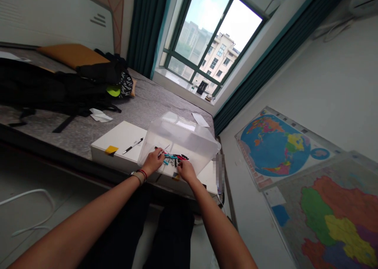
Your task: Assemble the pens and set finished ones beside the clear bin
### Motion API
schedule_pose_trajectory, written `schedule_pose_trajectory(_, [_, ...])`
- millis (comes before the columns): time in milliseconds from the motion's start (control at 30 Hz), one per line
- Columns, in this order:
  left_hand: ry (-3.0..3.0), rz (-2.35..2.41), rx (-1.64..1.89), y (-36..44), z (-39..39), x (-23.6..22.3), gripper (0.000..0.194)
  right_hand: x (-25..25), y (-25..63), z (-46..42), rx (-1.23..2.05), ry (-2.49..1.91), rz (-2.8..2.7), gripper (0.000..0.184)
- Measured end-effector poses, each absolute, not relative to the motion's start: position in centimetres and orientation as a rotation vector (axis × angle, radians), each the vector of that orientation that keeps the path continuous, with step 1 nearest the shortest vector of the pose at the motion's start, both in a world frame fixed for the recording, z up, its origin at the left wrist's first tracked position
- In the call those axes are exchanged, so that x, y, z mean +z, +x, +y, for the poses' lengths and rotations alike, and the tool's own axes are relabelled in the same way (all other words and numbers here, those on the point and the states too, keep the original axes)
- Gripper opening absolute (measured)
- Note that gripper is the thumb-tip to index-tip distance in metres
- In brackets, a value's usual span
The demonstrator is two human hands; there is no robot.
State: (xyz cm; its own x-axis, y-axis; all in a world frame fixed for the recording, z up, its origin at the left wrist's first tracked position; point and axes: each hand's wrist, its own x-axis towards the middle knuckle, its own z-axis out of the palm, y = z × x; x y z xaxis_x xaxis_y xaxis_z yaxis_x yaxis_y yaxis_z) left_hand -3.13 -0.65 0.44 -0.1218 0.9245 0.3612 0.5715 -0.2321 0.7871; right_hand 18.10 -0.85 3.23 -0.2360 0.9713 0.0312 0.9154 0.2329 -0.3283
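Has loose pens (pixel 179 157) heaped in a translucent plastic bin (pixel 191 134). Pinches a slim pen (pixel 164 149) in the left hand (pixel 154 161); bends the right hand (pixel 186 170) at the heap, cannot tell whether gripping anything. Shows a ballpoint pen (pixel 132 146) on the white box (pixel 127 132) beside the bin.

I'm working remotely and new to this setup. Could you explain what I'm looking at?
There is no machine here: a person works with two bare hands. The one picture comes from a camera worn on the head, looking forward and down, so the forearms reach up from the bottom edge.

The left hand pinches a thin, pen-like stick. The right hand is down at a loose pile of pens in a translucent plastic bin; whether it grips one, I cannot tell. Left of the bin, a black-and-white pen lies on a white box. Farther back, a black bag rests on the grey surface.
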Motion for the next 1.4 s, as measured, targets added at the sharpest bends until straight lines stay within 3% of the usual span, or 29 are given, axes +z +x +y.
schedule_pose_trajectory(667, [1.882,1.827,1.063,-0.8,3.3,0.8,0.018,4.3,20.1,4.8,0.414,-1.537,-2.113,0.012])
schedule_pose_trajectory(1133, [1.902,1.807,1.082,-0.9,3.8,0.8,0.017,6.6,17.7,4.7,0.154,-1.51,-2.738,0.018])
schedule_pose_trajectory(1400, [1.861,1.69,1.197,-1.2,3.7,1.0,0.017,6.0,17.4,4.8,0.101,-1.607,-2.742,0.021])
